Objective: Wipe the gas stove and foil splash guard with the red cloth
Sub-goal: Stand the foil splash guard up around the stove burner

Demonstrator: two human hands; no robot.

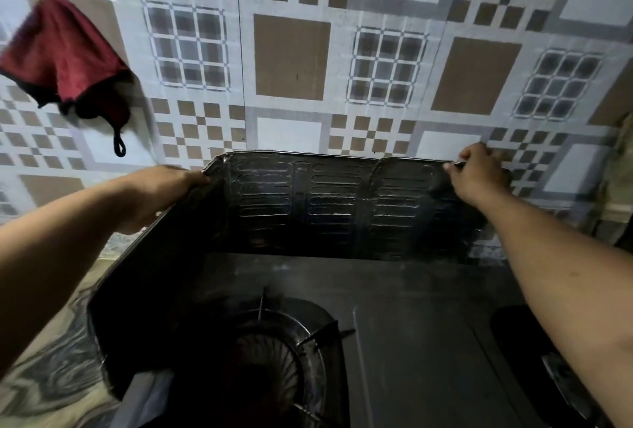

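Head view. The foil splash guard [329, 201] stands upright around the back and left side of the gas stove [394, 331], its back panel against the tiled wall [291, 57]. The left hand [171, 187] grips the guard's upper left corner, fingers curled closed over the edge. The right hand [479, 172] holds the guard's upper right corner, fingers pinched shut on the rim. Both forearms reach across the stove from the near side. The red cloth [65, 57] hangs on the wall, above and left of the guard, well apart from both hands, a black loop dangling below it. A burner [274, 359] with its metal pan support sits inside the guard's left panel. A second burner [555, 369] lies partly hidden under the right forearm. The marbled counter [44, 369] lies left of the guard.
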